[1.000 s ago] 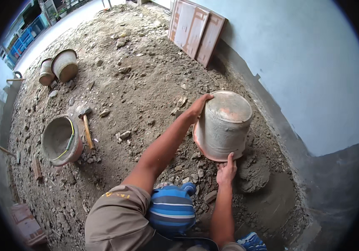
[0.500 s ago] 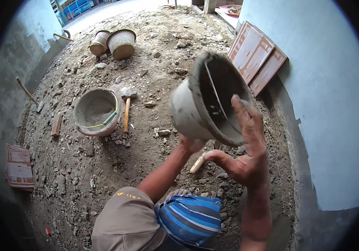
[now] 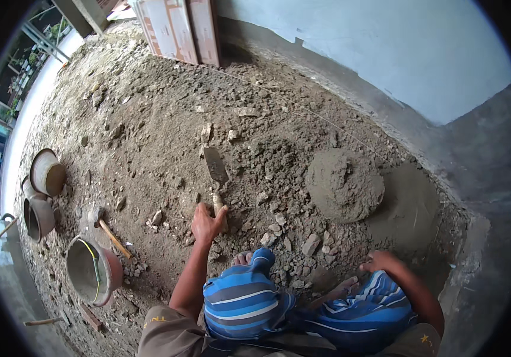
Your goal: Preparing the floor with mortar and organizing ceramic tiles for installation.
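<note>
My left hand (image 3: 207, 224) is closed around the pale handle of a trowel (image 3: 215, 165), whose grey pointed blade lies on the rubble and points away from me. Low beside my right knee is my right hand (image 3: 381, 262), slightly smeared, with its fingers partly hidden; nothing shows in it. A round mound of wet mortar (image 3: 343, 185) sits ahead of that hand. Right of the mound spreads a smooth patch of mortar (image 3: 409, 205). Darker crumbly mortar (image 3: 270, 157) lies between the trowel and the mound.
At left stand a mortar bucket (image 3: 113, 271) with a yellow-green handle, a hammer (image 3: 113, 237), an empty-looking bucket (image 3: 40, 217) and another bucket (image 3: 50, 174). Tile boxes (image 3: 175, 30) lean by the wall (image 3: 350, 41). A thin string (image 3: 303, 108) runs along the wall's foot. Loose stones cover the ground.
The bucket my hands held up has left them; a bucket now lies at left near the others. My left hand has taken hold of the trowel. My view has turned right.
</note>
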Available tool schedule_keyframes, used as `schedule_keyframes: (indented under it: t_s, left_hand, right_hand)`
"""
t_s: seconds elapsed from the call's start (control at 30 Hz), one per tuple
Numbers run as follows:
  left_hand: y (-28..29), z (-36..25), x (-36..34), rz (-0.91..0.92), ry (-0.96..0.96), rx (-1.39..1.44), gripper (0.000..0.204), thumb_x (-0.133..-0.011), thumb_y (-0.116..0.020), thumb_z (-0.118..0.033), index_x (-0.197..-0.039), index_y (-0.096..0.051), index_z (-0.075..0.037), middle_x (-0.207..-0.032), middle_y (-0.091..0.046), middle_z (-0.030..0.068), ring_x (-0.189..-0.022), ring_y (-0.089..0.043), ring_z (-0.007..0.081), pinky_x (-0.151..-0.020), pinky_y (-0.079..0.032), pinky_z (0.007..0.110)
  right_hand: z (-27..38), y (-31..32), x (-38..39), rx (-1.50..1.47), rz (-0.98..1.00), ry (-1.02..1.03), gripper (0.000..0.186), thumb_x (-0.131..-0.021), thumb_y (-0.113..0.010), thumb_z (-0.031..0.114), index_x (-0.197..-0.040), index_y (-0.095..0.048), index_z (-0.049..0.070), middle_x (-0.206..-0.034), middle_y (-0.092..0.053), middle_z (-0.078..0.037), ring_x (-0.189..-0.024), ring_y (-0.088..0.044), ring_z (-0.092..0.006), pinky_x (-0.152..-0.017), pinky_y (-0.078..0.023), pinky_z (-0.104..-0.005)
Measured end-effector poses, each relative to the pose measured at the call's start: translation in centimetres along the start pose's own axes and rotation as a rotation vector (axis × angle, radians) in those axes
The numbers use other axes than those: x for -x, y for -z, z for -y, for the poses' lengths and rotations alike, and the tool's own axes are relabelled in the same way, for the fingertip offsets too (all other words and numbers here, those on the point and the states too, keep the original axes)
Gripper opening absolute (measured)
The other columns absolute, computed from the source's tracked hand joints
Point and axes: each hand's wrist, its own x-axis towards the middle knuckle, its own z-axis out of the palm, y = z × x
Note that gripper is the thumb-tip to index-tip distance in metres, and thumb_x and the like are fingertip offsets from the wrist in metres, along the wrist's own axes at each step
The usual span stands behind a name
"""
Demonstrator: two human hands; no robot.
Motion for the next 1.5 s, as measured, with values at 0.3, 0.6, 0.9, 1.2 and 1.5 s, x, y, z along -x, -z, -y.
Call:
schedule_keyframes:
  t_s: [0.3,0.6,0.9,1.2,1.5]
  left_hand:
    - [0.4,-1.6,-5.0,0.275,0.370,0.777,0.018,-0.087,-0.062,-0.022,-0.094,-0.056,-0.006,-0.074,-0.058,0.0058,-0.055,-0.055,0.0163,-0.044,-0.044,0.029]
    - [2.8,-7.8,-5.8,0.158,0.303,0.891,0.019,-0.090,-0.064,-0.026,-0.085,-0.054,-0.010,-0.071,-0.055,0.0027,-0.052,-0.051,0.0139,-0.041,-0.040,0.028]
    - [-2.2,-5.5,-4.3,-0.053,0.273,0.638,0.018,-0.087,-0.063,-0.019,-0.077,-0.052,-0.008,-0.057,-0.048,0.0023,-0.039,-0.043,0.0120,-0.033,-0.030,0.026]
    - [-3.6,-5.1,-3.6,-0.213,0.152,0.575,0.027,-0.088,-0.072,-0.023,-0.090,-0.051,-0.006,-0.063,-0.055,0.0050,-0.046,-0.052,0.0133,-0.037,-0.039,0.028]
    - [-2.6,-6.3,-0.4,-0.064,0.240,0.987,0.027,-0.092,-0.069,-0.025,-0.097,-0.047,-0.011,-0.058,-0.049,0.0011,-0.037,-0.042,0.0093,-0.029,-0.027,0.025]
  right_hand:
    - [-6.2,-24.3,7.5,-0.939,-0.789,-0.932,0.074,-0.084,-0.069,0.054,-0.130,-0.055,-0.002,-0.124,-0.060,-0.029,-0.117,-0.056,-0.0448,-0.097,-0.046,-0.0510]
    - [-5.8,-22.2,4.5,-0.785,-0.997,-0.699,0.060,-0.084,-0.071,0.043,-0.127,-0.051,0.005,-0.124,-0.054,-0.026,-0.114,-0.052,-0.0431,-0.097,-0.042,-0.0519]
    - [-6.4,-34.1,6.9,-1.026,-0.737,-0.778,0.068,-0.082,-0.069,0.058,-0.117,-0.053,0.001,-0.108,-0.061,-0.028,-0.102,-0.061,-0.0483,-0.081,-0.050,-0.0538]
    - [-2.6,-26.1,19.4,-0.883,-0.877,-0.669,0.045,-0.086,-0.073,0.036,-0.117,-0.060,0.006,-0.098,-0.069,-0.022,-0.091,-0.068,-0.0418,-0.075,-0.053,-0.0488]
    - [-0.1,-2.0,14.8,-0.465,-0.615,-0.322,0.041,-0.088,-0.067,0.036,-0.120,-0.067,0.010,-0.107,-0.070,-0.020,-0.098,-0.068,-0.0396,-0.085,-0.054,-0.0470]
